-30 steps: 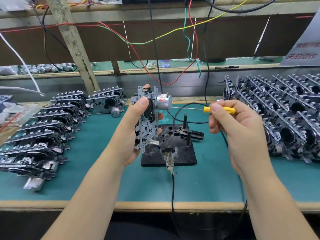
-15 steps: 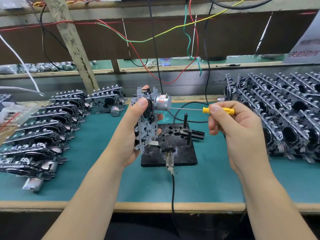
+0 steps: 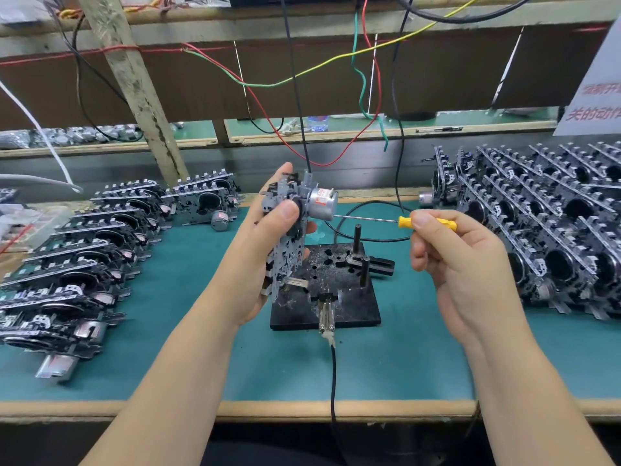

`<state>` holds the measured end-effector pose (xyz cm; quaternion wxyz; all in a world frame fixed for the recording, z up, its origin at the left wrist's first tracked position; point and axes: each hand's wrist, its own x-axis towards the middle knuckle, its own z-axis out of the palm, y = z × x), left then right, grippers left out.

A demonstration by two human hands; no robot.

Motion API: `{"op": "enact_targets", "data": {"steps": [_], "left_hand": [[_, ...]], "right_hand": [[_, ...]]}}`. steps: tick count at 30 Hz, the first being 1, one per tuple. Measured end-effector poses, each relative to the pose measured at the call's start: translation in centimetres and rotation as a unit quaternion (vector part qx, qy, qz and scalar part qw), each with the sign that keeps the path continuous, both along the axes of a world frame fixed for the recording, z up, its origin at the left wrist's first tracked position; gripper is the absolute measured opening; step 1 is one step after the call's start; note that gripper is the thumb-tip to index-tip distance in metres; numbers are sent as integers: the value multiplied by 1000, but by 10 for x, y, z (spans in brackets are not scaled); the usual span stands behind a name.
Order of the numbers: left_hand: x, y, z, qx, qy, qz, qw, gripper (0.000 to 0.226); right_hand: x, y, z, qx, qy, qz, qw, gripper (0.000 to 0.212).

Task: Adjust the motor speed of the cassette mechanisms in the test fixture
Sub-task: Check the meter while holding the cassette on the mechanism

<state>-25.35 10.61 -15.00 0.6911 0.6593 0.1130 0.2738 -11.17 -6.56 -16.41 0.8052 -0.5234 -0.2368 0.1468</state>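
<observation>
Adjustment underway: your left hand (image 3: 265, 250) grips the cassette mechanism (image 3: 285, 243) upright; your right hand (image 3: 460, 264) pinches the yellow screwdriver (image 3: 426, 223), tip at the motor (image 3: 322, 203). Turn gently next.

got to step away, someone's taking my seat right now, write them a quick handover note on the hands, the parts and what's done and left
Left hand grips one cassette mechanism upright over the black test fixture, motor facing right.
Right hand pinches the yellow-handled screwdriver, its tip at the back of the motor.
Done: mechanism picked up, driver at the motor.
Left: finish this adjustment, then continue with the others. Mechanisms are stacked on the left and on the right; which stack is already adjusted cannot be told.
</observation>
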Motion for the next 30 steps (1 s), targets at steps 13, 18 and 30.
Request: {"op": "enact_targets", "data": {"steps": [13, 18, 30], "left_hand": [[58, 26, 2, 583, 290, -32, 758, 107], [68, 31, -14, 631, 324, -32, 704, 111], [73, 34, -16, 635, 327, -30, 699, 111]], "right_hand": [[22, -13, -20, 12, 114, -112, 987, 20], [19, -12, -27, -13, 114, -64, 991, 30], [33, 12, -27, -247, -84, 106, 960, 31]]}}
